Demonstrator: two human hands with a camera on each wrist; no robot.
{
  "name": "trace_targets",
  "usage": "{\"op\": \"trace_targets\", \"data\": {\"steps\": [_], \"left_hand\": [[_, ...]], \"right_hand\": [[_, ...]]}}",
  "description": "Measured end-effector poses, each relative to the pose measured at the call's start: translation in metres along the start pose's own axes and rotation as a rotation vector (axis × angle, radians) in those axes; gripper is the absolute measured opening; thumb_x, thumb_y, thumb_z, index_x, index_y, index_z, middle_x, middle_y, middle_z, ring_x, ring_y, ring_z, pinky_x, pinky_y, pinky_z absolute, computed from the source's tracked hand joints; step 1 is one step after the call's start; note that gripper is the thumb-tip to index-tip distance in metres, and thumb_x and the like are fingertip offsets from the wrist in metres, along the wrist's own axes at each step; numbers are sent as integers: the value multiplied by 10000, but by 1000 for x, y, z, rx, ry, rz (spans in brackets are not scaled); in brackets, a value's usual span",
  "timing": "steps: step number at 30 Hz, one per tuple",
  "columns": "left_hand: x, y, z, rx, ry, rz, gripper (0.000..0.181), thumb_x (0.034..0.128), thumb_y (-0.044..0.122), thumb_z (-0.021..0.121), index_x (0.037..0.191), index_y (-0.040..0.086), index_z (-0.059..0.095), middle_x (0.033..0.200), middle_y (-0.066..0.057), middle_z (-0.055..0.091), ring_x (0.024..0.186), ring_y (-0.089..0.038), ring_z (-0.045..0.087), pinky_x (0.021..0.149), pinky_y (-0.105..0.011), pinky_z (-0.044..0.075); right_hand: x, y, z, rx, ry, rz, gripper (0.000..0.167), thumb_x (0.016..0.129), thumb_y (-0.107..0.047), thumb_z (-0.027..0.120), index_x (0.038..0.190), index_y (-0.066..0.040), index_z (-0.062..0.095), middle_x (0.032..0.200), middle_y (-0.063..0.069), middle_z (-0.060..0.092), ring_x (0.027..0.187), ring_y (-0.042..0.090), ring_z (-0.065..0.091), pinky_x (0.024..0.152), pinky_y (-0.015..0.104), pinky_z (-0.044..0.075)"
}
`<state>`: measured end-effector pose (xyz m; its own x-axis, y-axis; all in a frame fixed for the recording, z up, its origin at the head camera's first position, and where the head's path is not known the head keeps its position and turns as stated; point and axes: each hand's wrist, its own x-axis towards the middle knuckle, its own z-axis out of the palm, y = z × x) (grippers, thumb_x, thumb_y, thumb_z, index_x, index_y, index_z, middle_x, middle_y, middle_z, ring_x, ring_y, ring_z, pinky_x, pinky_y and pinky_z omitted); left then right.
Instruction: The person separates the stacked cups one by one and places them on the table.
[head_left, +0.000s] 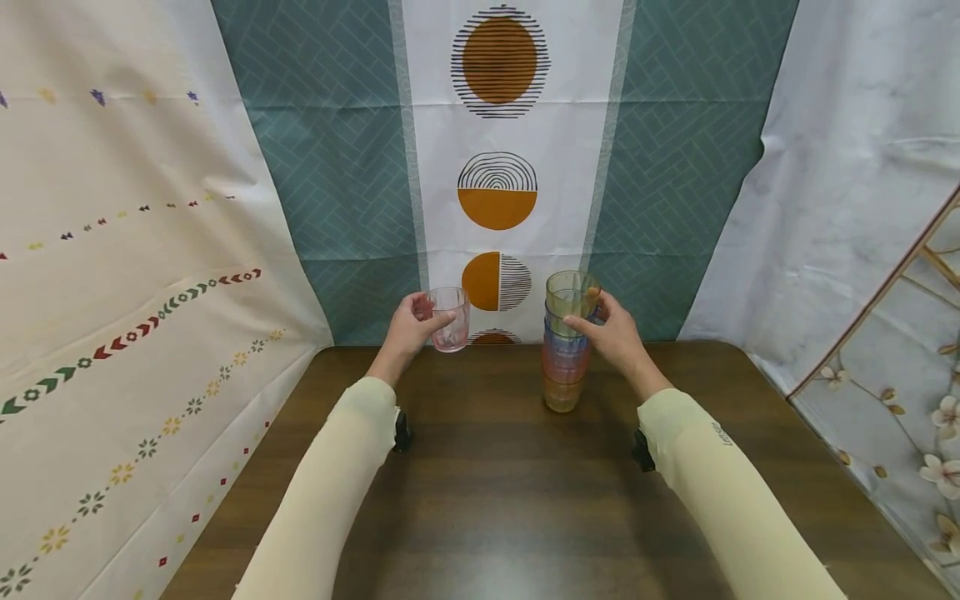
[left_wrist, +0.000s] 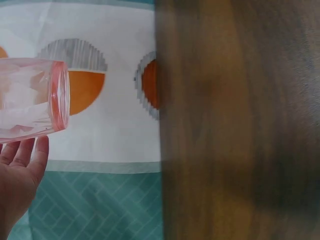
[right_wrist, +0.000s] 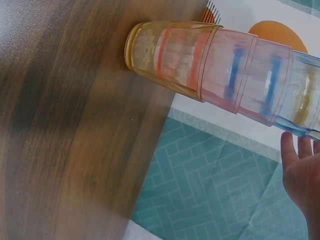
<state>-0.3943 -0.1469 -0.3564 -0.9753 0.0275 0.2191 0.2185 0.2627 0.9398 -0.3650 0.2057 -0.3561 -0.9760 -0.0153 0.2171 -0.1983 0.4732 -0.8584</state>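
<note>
My left hand (head_left: 412, 328) grips a clear pink cup (head_left: 451, 330) by its side, above the table's far edge. In the left wrist view that pink cup (left_wrist: 30, 100) shows its thick base, with fingers (left_wrist: 39, 156) below it. On the right, a stack of nested see-through cups (head_left: 565, 367) stands upright, yellow at the top, then blue and pink, amber at the bottom. My right hand (head_left: 618, 340) holds this stack around the topmost yellow cup (head_left: 566, 293). The right wrist view shows the amber cup (right_wrist: 172, 60) over the tabletop; whether its base touches the wood I cannot tell.
A dark brown wooden table (head_left: 517, 492) spreads beneath both arms. Behind its far edge hangs a green and white cloth (head_left: 345, 183) with orange circles. Patterned curtains (head_left: 135, 333) close off the left side, and a floral marbled cloth (head_left: 847, 250) the right.
</note>
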Motion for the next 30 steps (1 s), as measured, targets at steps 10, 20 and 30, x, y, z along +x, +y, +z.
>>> {"op": "trace_targets", "data": {"steps": [10, 20, 30], "left_hand": [[-8, -38, 18, 7, 1, -42, 792, 857, 270, 787, 1447, -23, 347, 1375, -226, 477, 1220, -329, 482, 1073, -438, 408], [-18, -61, 30, -18, 0, -97, 800, 842, 243, 806, 1444, 0, 339, 1358, -193, 472, 1232, -339, 468, 1075, -463, 408], [-24, -84, 48, -8, -6, -103, 784, 823, 254, 826, 1416, 11, 375, 1364, -196, 481, 1237, -330, 481, 1067, -464, 407]], "right_hand": [[1, 1, 0, -1, 1, -1, 958, 863, -569, 699, 1573, -116, 244, 1586, 167, 301, 1427, 390, 313, 1097, 577, 333], [0, -1, 0, 5, -1, 2, 956, 869, -557, 700, 1575, -109, 236, 1587, 173, 296, 1428, 394, 307, 1100, 583, 324], [0, 0, 0, 6, -3, -5, 941, 874, -552, 697, 1572, -110, 246, 1584, 168, 304, 1427, 388, 314, 1104, 574, 325]]}}
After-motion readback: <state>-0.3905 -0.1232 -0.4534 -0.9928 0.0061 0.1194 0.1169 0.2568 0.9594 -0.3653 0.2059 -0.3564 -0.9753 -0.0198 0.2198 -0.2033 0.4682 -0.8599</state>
